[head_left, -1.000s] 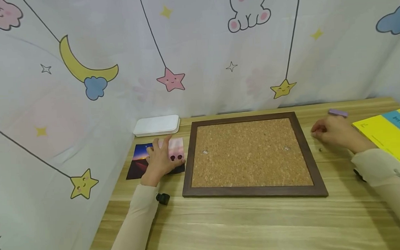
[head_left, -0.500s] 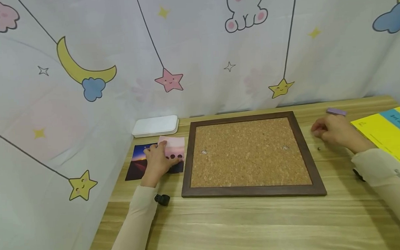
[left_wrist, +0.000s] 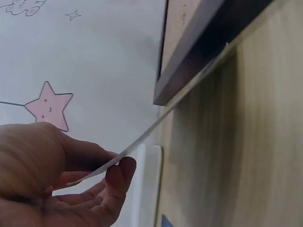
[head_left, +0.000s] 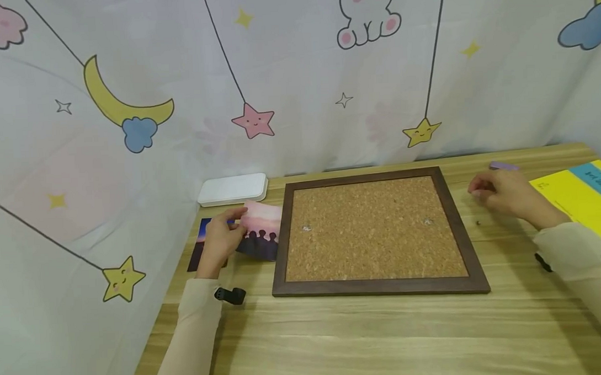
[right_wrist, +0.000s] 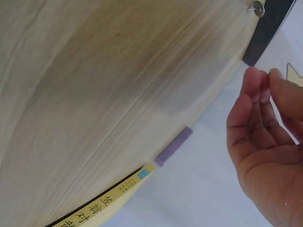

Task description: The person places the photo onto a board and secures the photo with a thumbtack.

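Observation:
In the head view my left hand (head_left: 219, 243) pinches a pink photo card (head_left: 262, 217) with dark silhouettes along its bottom. The left wrist view shows this card (left_wrist: 142, 137) edge-on between thumb and fingers, tilted over the table. A second, darker picture card (head_left: 196, 254) lies on the table, partly under that hand. Right of them is a cork board (head_left: 376, 232) in a dark brown frame. My right hand (head_left: 509, 197) hovers beyond its right side, fingers loosely bent, with nothing visible in them. A small thumbtack (right_wrist: 258, 8) lies nearby.
Behind the cards lies a white case (head_left: 233, 190). A small purple block (head_left: 503, 165) sits beyond the right hand, and a yellow book (head_left: 579, 197) lies at the right. A patterned curtain (head_left: 296, 72) borders the back and left of the wooden table (head_left: 375, 334).
My left hand has drawn the pink card up off the table and shifted slightly left, baring more of its silhouettes. The right hand stays almost where it was.

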Available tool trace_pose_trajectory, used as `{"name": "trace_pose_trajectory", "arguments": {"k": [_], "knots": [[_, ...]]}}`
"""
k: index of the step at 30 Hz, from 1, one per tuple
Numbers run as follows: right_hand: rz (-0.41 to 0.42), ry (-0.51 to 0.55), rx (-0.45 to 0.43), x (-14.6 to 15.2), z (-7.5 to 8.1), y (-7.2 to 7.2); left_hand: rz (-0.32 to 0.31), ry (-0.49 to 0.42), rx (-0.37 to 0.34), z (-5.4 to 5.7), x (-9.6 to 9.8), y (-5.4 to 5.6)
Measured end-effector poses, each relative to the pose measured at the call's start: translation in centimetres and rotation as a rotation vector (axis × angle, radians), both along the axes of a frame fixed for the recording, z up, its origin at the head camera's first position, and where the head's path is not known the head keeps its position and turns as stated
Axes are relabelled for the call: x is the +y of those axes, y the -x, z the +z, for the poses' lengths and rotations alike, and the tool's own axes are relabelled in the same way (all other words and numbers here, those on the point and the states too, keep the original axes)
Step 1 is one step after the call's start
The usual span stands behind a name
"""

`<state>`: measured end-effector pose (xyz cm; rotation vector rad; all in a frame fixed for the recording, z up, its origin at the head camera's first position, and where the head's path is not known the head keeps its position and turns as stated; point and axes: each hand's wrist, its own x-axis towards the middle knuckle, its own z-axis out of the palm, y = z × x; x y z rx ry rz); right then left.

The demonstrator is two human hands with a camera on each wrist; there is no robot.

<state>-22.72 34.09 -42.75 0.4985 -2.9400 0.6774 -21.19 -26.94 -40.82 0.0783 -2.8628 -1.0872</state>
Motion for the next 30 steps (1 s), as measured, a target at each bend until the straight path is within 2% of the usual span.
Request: {"name": "trace_pose_trajectory", "arguments": {"k": [4, 9, 11, 14, 17, 24, 30], "knots": [[-0.004, 0.003, 0.047, -0.2, 0.2, -0.1, 0.042, -0.074, 0.072, 1.3, 0.3, -0.2], [-0.019, -0.002, 0.086, -0.6, 0.7, -0.2, 0.079, -0.242, 0.162, 3.1, 1.3, -0.5], [-0.026, -0.003, 0.08, -0.7, 0.8, -0.2, 0.081, -0.301, 0.157, 3.6, 1.9, -0.7], [-0.044, -0.001, 0.055, -1.0, 1.0, -0.2, 0.057, -0.397, 0.106, 4.2, 2.9, -0.9], [-0.055, 0.0, 0.035, -1.2, 1.3, -0.3, 0.021, -0.466, 0.064, 4.2, 4.0, -0.7], [-0.073, 0.038, -0.028, -1.2, 2.0, -0.5, -0.025, -0.589, 0.023, 3.6, 7.0, 0.3], [-0.089, 0.077, -0.068, -1.3, 2.3, -0.6, -0.058, -0.627, -0.032, 3.2, 10.1, 0.8]]}}
